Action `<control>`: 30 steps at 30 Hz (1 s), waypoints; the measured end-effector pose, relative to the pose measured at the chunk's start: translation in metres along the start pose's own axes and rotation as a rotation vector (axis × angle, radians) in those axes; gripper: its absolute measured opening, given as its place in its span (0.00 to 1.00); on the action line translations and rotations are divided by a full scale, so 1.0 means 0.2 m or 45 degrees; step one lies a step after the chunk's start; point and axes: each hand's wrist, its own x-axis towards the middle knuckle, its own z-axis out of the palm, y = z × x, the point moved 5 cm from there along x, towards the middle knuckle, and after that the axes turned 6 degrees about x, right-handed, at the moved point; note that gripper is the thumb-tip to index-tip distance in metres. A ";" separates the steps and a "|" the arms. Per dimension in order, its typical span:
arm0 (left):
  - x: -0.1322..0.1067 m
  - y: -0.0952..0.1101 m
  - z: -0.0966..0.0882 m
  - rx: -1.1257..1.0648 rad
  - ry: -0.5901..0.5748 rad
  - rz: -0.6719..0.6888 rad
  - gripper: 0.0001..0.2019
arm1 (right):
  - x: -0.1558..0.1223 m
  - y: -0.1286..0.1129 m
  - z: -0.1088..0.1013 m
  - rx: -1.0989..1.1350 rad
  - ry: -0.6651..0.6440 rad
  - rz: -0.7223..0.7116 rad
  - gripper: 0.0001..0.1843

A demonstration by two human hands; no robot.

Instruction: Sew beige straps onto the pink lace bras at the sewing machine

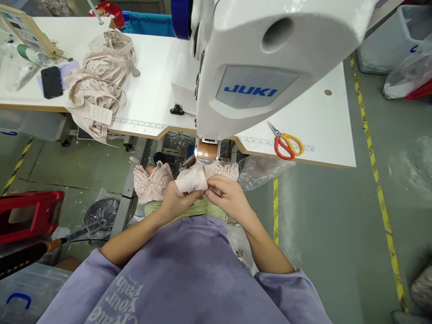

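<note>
I see the left hand [175, 203] and right hand [227, 196] both pinching the band [192, 180], which keeps its fold tight, with the machine [256, 67] just above them.

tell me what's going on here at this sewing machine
A person in a purple top is at a JUKI sewing machine. Their left hand and right hand both pinch a pale pink lace garment just below its head. More such pieces are piled on the white table, and red-and-yellow scissors lie to the right.
</note>
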 end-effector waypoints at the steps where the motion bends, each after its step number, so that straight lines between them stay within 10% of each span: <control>1: 0.01 -0.01 0.00 -0.022 -0.033 -0.023 0.10 | 0.00 0.01 0.01 0.005 -0.018 0.011 0.07; 7: 0.04 -0.04 0.03 -0.061 -0.251 -0.151 0.13 | -0.03 0.08 0.03 0.046 0.053 0.173 0.06; 17: 0.07 0.03 -0.05 0.312 -0.124 0.007 0.14 | -0.06 0.13 -0.06 0.369 0.099 0.433 0.10; 30: 0.05 0.17 -0.02 0.374 -0.302 0.127 0.13 | -0.05 -0.01 -0.10 -0.200 -0.027 0.175 0.05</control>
